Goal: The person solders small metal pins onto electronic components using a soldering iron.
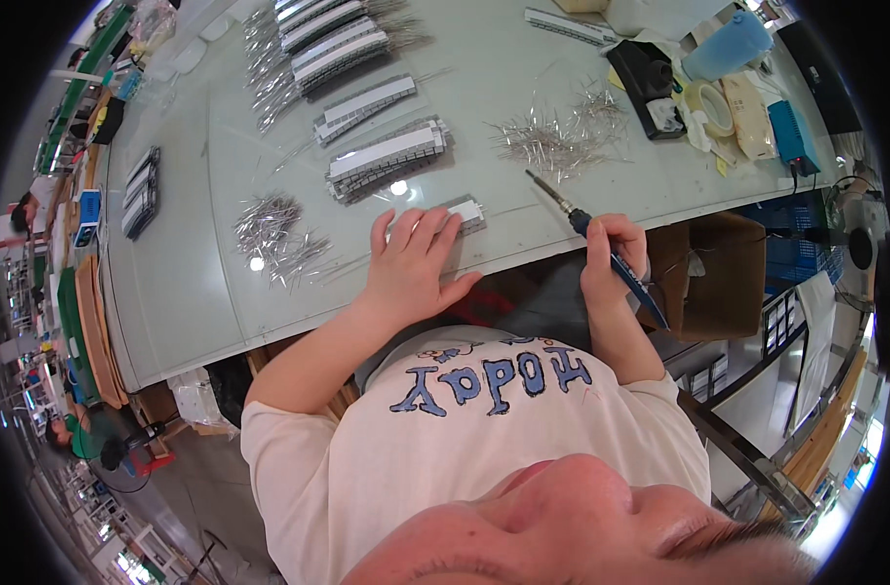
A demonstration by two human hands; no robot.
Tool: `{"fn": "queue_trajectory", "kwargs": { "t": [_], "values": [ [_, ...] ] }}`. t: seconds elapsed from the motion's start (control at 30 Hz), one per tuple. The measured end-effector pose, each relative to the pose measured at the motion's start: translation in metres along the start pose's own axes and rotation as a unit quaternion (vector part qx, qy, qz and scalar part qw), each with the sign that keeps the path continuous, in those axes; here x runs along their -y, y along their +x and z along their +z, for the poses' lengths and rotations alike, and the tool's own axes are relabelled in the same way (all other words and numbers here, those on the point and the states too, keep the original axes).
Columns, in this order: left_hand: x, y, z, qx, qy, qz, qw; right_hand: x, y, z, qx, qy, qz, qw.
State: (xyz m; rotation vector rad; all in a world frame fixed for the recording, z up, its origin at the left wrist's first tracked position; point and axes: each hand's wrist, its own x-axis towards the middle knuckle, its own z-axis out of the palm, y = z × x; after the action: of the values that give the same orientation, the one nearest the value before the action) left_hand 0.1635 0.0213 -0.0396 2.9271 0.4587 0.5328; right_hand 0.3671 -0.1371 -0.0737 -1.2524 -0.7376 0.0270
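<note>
While the right hand (616, 258) grips a soldering iron (579, 222), tip slanting up and left, the left hand (411, 255) lies ungrasping, fingers spread, over a strip (471, 214) near the front edge of the table (182, 302). Just beyond sits a stack (388, 159); a wire pile (272, 234) lies left of the strip.

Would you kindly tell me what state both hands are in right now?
Left hand: open, palm down, fingers over a gray-and-white strip.
Right hand: closed around a blue-handled soldering iron.
</note>
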Motion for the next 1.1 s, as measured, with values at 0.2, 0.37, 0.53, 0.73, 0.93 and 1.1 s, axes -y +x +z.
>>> {"fn": "queue_trajectory", "kwargs": {
  "t": [0.2, 0.37, 0.53, 0.73, 0.93, 1.1],
  "values": [
    [-0.007, -0.024, 0.005, 0.009, 0.011, -0.027, 1.0, 0.011, -0.001, 0.012, 0.091, -0.074, -0.012, 0.993],
    [-0.006, -0.021, 0.005, 0.022, 0.008, -0.023, 0.999, 0.013, -0.001, 0.017, 0.101, -0.093, 0.001, 0.991],
    [-0.005, -0.02, 0.006, 0.02, 0.01, -0.023, 0.999, 0.014, 0.0, 0.02, 0.109, -0.099, 0.022, 0.989],
    [-0.003, -0.018, 0.008, 0.018, -0.013, -0.031, 0.999, 0.013, 0.0, 0.021, 0.106, -0.104, 0.021, 0.989],
    [-0.003, -0.015, 0.006, 0.011, -0.005, -0.03, 0.999, 0.013, 0.0, 0.021, 0.106, -0.101, 0.02, 0.989],
    [0.001, -0.018, 0.007, 0.02, -0.037, -0.004, 0.999, 0.012, 0.0, 0.018, 0.104, -0.098, 0.009, 0.99]
  ]
}}
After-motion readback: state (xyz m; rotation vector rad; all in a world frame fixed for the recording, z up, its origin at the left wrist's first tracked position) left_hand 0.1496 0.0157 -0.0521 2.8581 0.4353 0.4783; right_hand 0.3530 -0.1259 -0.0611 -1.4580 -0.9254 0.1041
